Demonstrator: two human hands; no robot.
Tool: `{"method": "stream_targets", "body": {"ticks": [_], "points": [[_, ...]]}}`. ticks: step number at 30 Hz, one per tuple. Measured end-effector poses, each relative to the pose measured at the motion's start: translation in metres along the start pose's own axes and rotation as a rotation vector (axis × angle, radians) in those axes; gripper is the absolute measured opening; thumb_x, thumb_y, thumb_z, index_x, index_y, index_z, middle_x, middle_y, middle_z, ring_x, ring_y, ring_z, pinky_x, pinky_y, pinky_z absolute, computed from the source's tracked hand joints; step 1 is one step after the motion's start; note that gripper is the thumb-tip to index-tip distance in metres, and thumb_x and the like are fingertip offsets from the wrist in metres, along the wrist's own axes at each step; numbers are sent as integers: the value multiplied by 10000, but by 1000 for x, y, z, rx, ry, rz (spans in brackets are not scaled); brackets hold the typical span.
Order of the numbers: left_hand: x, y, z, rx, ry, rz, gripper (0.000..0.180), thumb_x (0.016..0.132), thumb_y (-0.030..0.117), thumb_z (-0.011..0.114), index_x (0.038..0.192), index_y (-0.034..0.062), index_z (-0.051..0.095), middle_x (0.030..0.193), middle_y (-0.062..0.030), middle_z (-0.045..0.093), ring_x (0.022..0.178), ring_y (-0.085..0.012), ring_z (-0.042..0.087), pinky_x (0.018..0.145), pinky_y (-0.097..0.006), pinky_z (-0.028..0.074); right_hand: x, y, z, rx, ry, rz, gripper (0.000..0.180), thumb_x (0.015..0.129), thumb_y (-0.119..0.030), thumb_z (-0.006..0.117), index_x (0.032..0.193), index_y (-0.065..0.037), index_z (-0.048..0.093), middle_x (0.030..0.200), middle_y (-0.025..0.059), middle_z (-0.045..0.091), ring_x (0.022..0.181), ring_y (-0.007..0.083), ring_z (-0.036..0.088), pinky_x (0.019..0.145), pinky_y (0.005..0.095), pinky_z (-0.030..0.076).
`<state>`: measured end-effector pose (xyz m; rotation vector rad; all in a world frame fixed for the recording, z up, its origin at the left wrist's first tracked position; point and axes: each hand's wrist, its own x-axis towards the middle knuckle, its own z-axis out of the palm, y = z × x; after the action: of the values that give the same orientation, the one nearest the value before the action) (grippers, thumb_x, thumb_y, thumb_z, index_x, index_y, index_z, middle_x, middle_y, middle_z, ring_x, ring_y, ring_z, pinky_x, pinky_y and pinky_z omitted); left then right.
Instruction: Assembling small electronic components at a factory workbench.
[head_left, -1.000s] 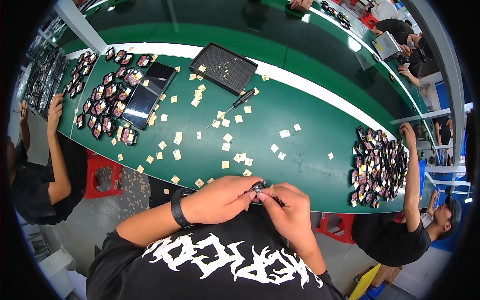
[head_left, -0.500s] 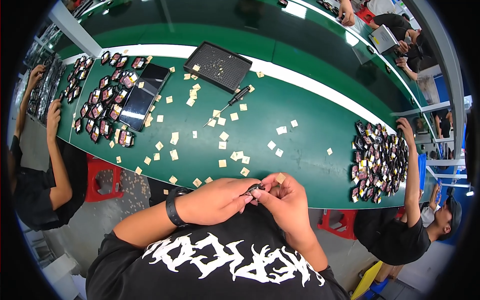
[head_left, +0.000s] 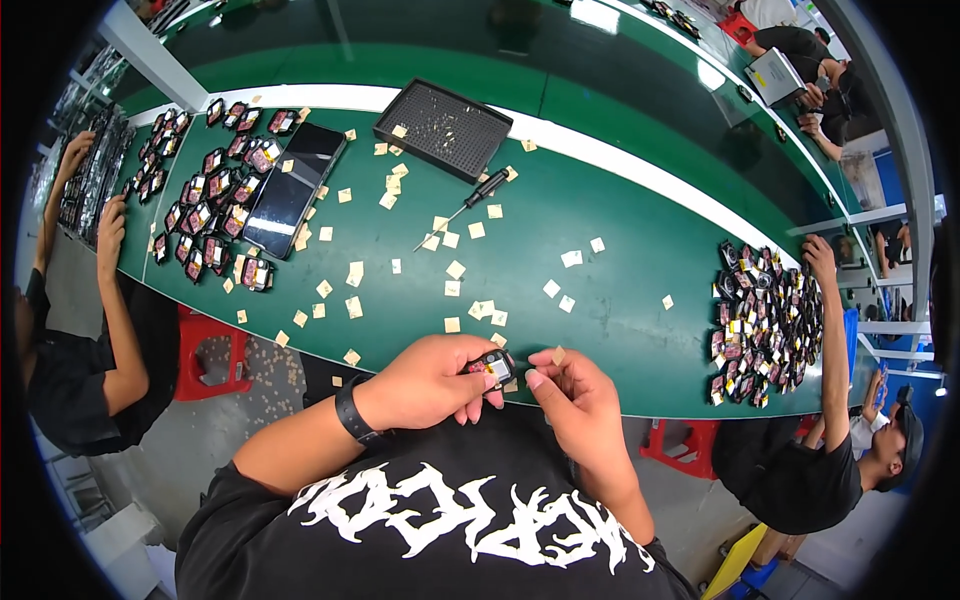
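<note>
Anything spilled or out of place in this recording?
Yes: tan squares lie loose across the green table, one on the phone; similar bits litter the floor near the left red stool, looking dropped.

R hand (head_left: 580,400): room fwd (few squares (head_left: 572,258)), dev. pile (head_left: 762,322) blocks far R.
</note>
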<state>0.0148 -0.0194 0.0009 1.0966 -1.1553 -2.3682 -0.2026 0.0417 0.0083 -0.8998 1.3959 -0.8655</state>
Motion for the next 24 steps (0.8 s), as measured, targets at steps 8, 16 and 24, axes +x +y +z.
{"method": "stream_targets", "body": {"ticks": [8,16,24], "points": [[1,0,-3,-68,-77,31,256,1054,63,500,1284,-20,577,974,-66,674,702,-89,626,598,-234,526,-3,5,14,-716,43,-720,447,833,15,706,1268,-86,693,826,30,627,601,217,613,540,343,520],[-18,12,0,57,-82,125,389,1052,52,474,1432,-25,494,1007,-47,643,803,-100,618,679,-258,517,-10,-3,14,-729,-65,-693,552,813,54,687,1343,-99,660,807,33,614,606,192,600,538,322,508],[-45,34,4,259,-111,343,544,958,-15,461,1501,-8,448,929,-73,677,749,-132,631,682,-278,500,-14,-15,12,-512,-99,-835,581,755,88,729,1309,-82,686,805,37,603,628,176,593,545,300,498]]}}
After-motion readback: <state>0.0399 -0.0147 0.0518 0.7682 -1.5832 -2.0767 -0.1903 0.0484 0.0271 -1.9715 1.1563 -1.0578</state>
